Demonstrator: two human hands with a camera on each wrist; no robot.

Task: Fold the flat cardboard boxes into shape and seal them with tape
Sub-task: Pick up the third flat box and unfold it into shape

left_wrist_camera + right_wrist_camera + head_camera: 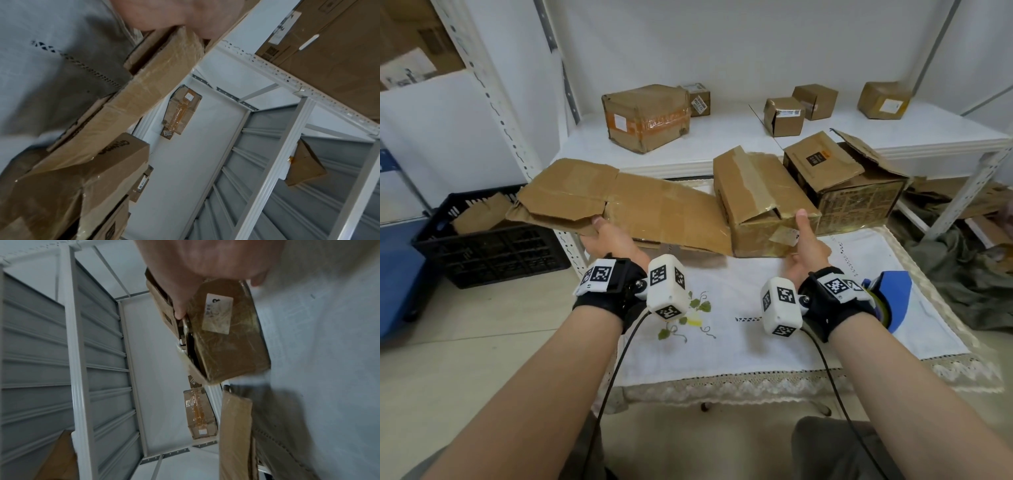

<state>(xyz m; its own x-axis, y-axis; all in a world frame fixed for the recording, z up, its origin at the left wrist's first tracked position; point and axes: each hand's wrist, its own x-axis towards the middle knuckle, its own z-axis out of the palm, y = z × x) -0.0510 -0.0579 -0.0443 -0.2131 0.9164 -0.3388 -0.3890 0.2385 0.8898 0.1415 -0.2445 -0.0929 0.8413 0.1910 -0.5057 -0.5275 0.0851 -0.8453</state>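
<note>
Both hands were clamped on worn cardboard at the table's far edge.

The left hand (608,240) pinched the near edge of a flat cardboard box (626,202) overhanging the far left corner; the right hand (806,245) gripped a half-formed box (760,202), thumb up on its near top edge. Both pieces looked light, floppy at the creases and slick where old tape (748,178) covered them, so firm panel edges seemed the best hold. The fingers behind the cardboard were hidden, and the blue tape dispenser (893,298) sat half covered by the right wrist.
</note>
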